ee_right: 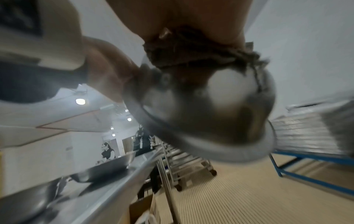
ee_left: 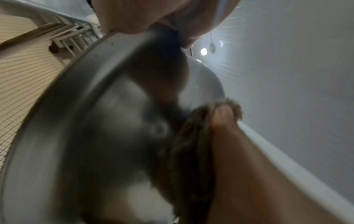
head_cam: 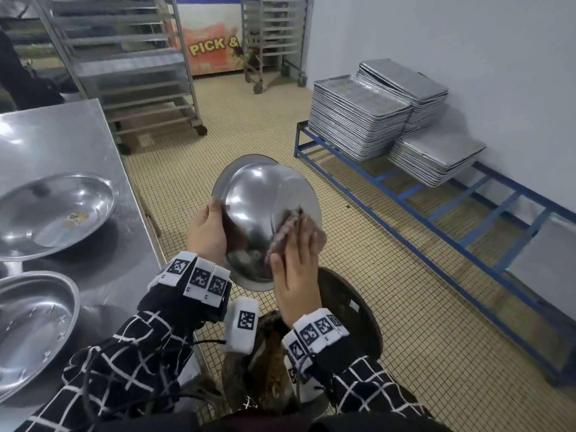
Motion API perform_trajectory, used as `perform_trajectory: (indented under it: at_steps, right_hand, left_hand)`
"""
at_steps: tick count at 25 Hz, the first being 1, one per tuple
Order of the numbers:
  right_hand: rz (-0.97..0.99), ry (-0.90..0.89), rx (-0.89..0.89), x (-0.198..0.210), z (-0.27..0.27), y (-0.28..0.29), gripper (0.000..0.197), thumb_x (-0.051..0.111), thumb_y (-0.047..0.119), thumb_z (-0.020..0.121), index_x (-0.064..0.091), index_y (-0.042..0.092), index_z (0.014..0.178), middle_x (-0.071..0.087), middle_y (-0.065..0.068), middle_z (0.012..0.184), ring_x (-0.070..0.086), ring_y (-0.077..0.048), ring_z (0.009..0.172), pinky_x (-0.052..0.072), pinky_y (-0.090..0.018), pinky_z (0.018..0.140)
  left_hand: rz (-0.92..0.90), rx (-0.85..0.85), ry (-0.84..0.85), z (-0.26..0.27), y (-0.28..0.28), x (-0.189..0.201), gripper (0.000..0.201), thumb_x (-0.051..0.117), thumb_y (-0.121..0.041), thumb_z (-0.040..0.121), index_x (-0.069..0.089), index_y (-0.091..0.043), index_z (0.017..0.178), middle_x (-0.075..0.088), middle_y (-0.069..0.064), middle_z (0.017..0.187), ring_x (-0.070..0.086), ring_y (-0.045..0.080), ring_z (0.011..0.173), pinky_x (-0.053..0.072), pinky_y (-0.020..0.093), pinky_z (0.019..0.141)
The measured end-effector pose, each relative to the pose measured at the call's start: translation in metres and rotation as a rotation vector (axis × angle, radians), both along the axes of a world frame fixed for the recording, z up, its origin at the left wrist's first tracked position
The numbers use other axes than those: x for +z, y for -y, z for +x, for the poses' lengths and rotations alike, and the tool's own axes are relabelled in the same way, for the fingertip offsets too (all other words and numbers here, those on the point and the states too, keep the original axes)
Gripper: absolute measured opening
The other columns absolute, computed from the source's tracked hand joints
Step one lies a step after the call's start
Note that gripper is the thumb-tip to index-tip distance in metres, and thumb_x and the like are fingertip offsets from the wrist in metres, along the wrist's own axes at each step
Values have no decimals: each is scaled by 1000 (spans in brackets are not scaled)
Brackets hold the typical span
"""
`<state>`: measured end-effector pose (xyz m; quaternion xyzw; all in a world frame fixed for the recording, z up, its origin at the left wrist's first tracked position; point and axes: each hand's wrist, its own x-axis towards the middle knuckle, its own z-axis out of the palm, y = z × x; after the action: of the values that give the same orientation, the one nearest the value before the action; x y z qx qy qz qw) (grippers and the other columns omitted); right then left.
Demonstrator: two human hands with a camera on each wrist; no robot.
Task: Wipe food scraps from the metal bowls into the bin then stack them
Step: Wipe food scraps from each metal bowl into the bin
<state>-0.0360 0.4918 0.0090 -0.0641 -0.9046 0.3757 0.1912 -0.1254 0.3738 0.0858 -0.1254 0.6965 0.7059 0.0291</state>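
Observation:
A metal bowl [head_cam: 258, 194] is held tilted above a dark round bin [head_cam: 352, 307] with brown scraps [head_cam: 274, 360] inside. Its rounded outside faces me. My left hand [head_cam: 207, 232] grips the bowl's left rim, thumb on the outer side. My right hand [head_cam: 296, 266] lies flat, pressing a brownish cloth [head_cam: 288, 226] against the bowl's right side. The left wrist view shows the bowl [ee_left: 95, 136] and the cloth [ee_left: 191, 151] close up and blurred. Two more bowls stand on the steel table [head_cam: 62, 135]: one [head_cam: 53, 213] with small scraps, one [head_cam: 31, 328] nearer me.
Wheeled tray racks [head_cam: 131, 73] stand behind the table. To the right, a low blue frame [head_cam: 405, 194] along the wall carries stacks of metal trays [head_cam: 358, 120]. Tiled floor [head_cam: 249, 120] lies open between them.

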Motion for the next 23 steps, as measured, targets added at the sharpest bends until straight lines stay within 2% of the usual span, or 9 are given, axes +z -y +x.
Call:
perform_trajectory:
  at_steps: [4,7,10,13,15,18,20,21,23]
  right_hand:
    - [87,-30,-16,40,-27,-3,65,17,57,93,-27,44,140,-18,6,157,-17,-19,145,-1,-48,119]
    - [59,-25,-102,58,-50,-25,66,19,60,92,-4,36,149,-2,2,160,-6,-24,147,3,-49,119]
    - [-103,72,-127,55,-54,-50,61,30,51,98,8,32,151,8,5,159,6,-25,145,12,-53,117]
    - [-360,150,-106,34,-38,-61,60,31,49,98,7,37,151,9,6,159,16,-24,144,21,-51,114]
    - [-411,188,-131,15,-23,-56,58,30,48,98,6,40,150,16,4,158,26,-25,141,29,-48,110]
    - [-489,163,-169,1,-3,-41,49,36,34,101,26,33,148,46,2,142,46,-19,129,40,-35,105]
    - [-479,125,-204,3,7,-38,39,40,24,101,43,28,140,58,9,123,54,-9,117,45,-26,100]
    - [-441,88,-215,7,10,-38,38,41,23,101,46,27,138,59,11,121,54,-3,113,46,-21,97]
    - [-358,-30,-197,20,11,-40,37,42,22,100,48,25,137,59,10,126,53,2,112,47,-19,95]
  left_hand:
    - [-3,-39,-56,5,-3,0,32,42,-42,99,62,-26,79,67,0,88,63,19,88,50,34,84]
    - [38,-57,-43,7,-1,2,30,42,-42,98,62,-27,81,66,-3,88,62,15,87,48,29,79]
    - [72,-59,-16,7,2,2,30,43,-42,98,63,-26,83,66,-1,90,60,15,87,45,26,73]
    - [71,-52,-3,7,5,-3,31,41,-39,99,61,-23,82,63,-1,84,59,15,82,43,21,65]
    - [47,-31,8,5,6,-9,32,41,-41,99,63,-22,84,64,-2,86,60,16,86,46,24,70]
    - [16,5,6,2,6,-15,31,42,-41,99,64,-26,82,66,-3,88,61,15,90,48,30,84]
    - [-33,-17,-36,5,3,-13,32,40,-40,100,61,-26,80,63,-5,83,58,10,80,45,24,72]
    - [-77,-42,-65,6,2,-12,31,40,-40,100,59,-27,78,60,-5,80,55,7,75,41,22,65]
    - [-182,-128,-104,10,0,-11,31,39,-42,99,58,-28,80,61,-5,80,55,8,74,39,22,64]
